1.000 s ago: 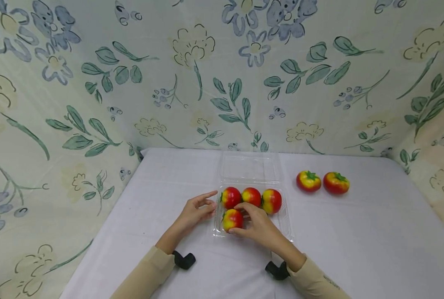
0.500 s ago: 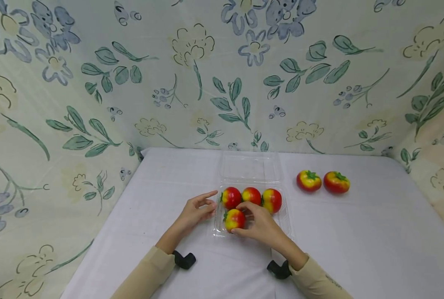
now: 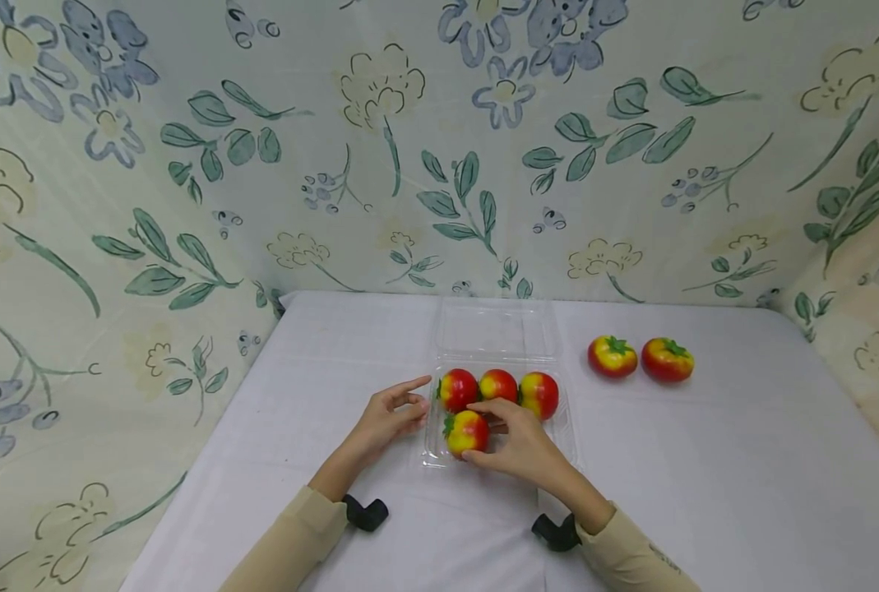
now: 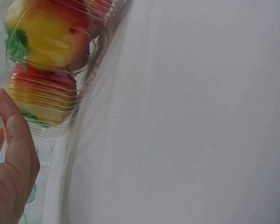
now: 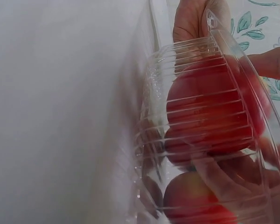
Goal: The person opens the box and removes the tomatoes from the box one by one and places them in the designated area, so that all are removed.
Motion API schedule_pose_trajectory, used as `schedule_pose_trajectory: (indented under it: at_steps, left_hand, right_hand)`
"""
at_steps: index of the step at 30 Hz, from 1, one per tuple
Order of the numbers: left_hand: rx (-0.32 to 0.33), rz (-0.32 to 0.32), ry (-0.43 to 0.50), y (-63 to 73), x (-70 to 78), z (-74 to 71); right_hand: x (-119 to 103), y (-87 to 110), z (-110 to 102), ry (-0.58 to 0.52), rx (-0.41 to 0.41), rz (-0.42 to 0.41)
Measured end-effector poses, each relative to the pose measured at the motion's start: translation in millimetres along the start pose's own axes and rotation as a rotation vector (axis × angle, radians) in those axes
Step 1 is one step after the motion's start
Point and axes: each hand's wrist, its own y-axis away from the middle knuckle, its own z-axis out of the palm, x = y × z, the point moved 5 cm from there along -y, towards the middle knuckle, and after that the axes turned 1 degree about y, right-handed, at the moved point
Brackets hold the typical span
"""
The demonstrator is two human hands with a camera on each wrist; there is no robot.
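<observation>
My right hand [image 3: 519, 442] holds a round red-and-yellow fruit [image 3: 466, 434] with a green leafy top between thumb and fingers, in the front left part of a clear plastic clamshell box [image 3: 433, 460]. Behind it in the box sit a red fruit [image 3: 458, 390], a middle fruit [image 3: 498, 385] and a right-hand fruit [image 3: 538, 395]. At the box's left side is my left hand [image 3: 386, 421], index finger extended, fingertips at the wall. In the left wrist view the left hand [image 4: 14, 158] is beside the ribbed wall. Through the plastic, the right wrist view shows red fruit [image 5: 205, 107].
The box's clear lid [image 3: 494, 329] lies folded back behind it. Two more red-and-yellow fruits, a left one [image 3: 612, 358] and a right one [image 3: 668, 360], stand at the back right of the white-covered table [image 3: 705, 477]. Floral cloth [image 3: 439, 148] hangs behind and at the sides.
The right hand has shifted the front fruit slightly to the right within the box, and its green top shows more. The left hand and the other fruits have stayed in place.
</observation>
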Motion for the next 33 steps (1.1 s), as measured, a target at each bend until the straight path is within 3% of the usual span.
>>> schedule_pose_trajectory:
  at_steps: [10, 22, 33]
  left_hand:
    - [-0.002, -0.010, 0.018, 0.2, 0.4, 0.4]
    - [0.003, -0.005, 0.028, 1.8, 3.8, 1.7]
    - [0.007, -0.006, 0.042, 1.5, 4.0, 3.4]
  right_hand:
    - [3, 2.0, -8, -0.066, 0.026, -0.022]
    - [8, 5.5, -20, -0.191, 0.037, 0.053]
    - [11, 9.2, -29, -0.260, 0.039, 0.052]
